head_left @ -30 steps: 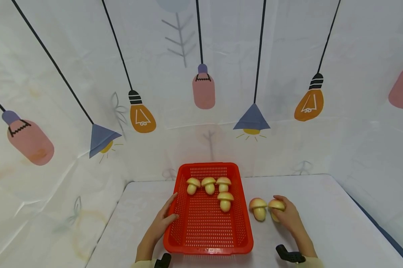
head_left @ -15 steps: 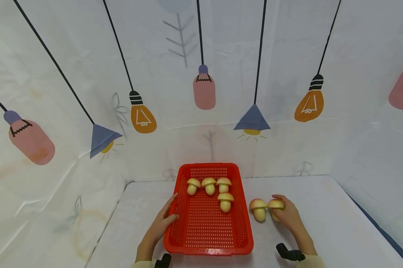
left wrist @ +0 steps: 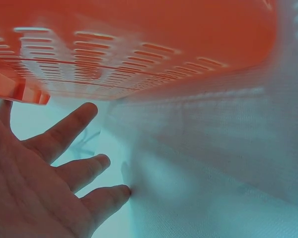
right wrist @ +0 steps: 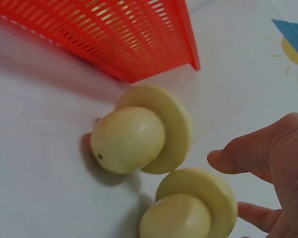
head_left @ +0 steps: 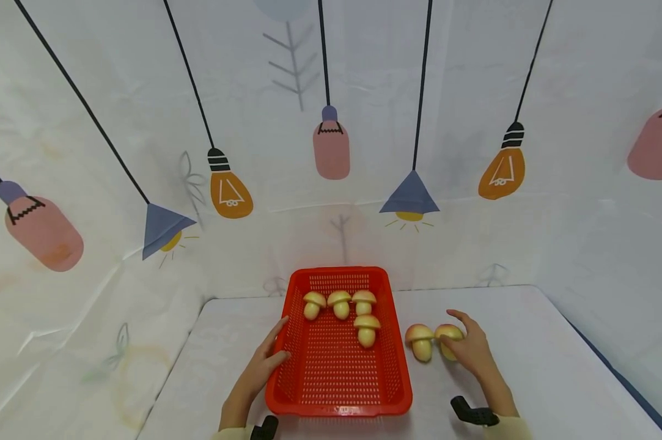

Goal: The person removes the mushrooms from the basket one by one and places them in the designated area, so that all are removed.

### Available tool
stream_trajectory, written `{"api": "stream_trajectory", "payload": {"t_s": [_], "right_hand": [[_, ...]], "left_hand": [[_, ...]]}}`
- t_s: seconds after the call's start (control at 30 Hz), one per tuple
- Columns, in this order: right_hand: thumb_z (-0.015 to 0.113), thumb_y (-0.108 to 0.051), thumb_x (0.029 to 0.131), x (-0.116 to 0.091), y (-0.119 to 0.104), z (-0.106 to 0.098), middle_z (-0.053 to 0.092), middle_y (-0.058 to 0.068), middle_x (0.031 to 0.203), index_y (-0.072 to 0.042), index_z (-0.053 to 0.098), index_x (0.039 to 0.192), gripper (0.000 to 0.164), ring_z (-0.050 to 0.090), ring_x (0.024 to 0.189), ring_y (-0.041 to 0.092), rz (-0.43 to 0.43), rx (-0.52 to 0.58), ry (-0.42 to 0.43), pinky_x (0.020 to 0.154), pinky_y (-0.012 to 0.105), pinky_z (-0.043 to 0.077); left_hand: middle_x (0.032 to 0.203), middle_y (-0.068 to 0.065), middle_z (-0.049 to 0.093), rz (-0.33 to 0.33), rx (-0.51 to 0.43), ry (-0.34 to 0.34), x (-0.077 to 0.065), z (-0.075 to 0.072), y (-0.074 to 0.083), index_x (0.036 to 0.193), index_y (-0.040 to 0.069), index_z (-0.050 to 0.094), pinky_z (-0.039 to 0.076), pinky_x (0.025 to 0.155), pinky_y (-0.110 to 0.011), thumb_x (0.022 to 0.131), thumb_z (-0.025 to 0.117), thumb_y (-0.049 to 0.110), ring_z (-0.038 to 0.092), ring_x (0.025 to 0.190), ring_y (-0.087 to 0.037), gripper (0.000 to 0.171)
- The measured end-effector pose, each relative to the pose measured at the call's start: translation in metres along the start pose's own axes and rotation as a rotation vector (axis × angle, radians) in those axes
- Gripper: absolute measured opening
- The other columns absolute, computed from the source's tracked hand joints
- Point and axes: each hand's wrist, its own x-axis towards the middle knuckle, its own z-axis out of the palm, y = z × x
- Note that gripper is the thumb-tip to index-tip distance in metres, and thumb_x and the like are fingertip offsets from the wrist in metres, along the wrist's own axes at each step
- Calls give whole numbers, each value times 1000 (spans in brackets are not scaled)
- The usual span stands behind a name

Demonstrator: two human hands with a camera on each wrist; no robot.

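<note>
Fingers and thumb of the right hand (head_left: 472,349) had spread wider since half a second earlier, the topmost finger now standing clear beyond a pale yellow toy-like mushroom with a pink-tinged domed cap and a smooth, rounded stem (head_left: 449,331). More of that mushroom showed; the other mushrooms lay as before. It rested on a white table (head_left: 556,366), to the right of a red rectangular perforated plastic basket (head_left: 336,382). Thumb and fingers stood apart around the cap and were not clamped on it; whether a fingertip touched the far edge could not be told.

A matching yellow mushroom (head_left: 422,345) lay between it and the basket, the two caps appearing to touch. Inside the basket were four similar mushrooms (head_left: 367,333): three in a row towards the far end, one just in front of the rightmost.

On the basket's left side, the left hand (head_left: 261,363) rested at the rim, its fingers straight and loosely fanned outside the wall, not curled tight.

Judging by the glossy, even surface, the mushroom beside the right hand was probably light, firm and hard to bruise, though a little slippery and apt to roll on its round stem. A hold across the cap from opposite edges, or round the narrowing under it, looked the surest.
</note>
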Motion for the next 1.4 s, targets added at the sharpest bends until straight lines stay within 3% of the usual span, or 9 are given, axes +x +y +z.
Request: {"api": "stream_trajectory", "payload": {"t_s": [0.23,0.5,1.03,1.4], "right_hand": [[74,-19,90,4,-22,-7,41,36,152,3,46,147,67,34,142,55,-77,14,47,112,72,27],[75,-32,92,7,-61,-3,32,30,160,-3,37,155,79,29,147,49,-100,100,7,112,71,31],[78,-32,90,15,-114,40,34,23,161,-7,35,156,83,32,147,43,-176,200,-110,113,66,35],[79,-37,89,16,-135,65,30,20,164,-12,35,158,85,30,150,45,-168,250,-202,114,67,33]], "left_hand": [[154,-30,42,1,4,-2,1,0,0,164,29,24,55,88,-36,97,54,8,59,118,-35,77],[154,-28,43,2,27,17,1,-1,-2,164,30,25,54,88,-36,97,55,10,59,117,-33,77],[153,-28,43,-3,19,21,-1,1,-1,164,30,26,55,89,-38,96,55,10,60,117,-34,77],[152,-28,44,-5,20,24,0,2,-1,164,30,26,55,88,-36,96,56,11,60,117,-34,77]]}}
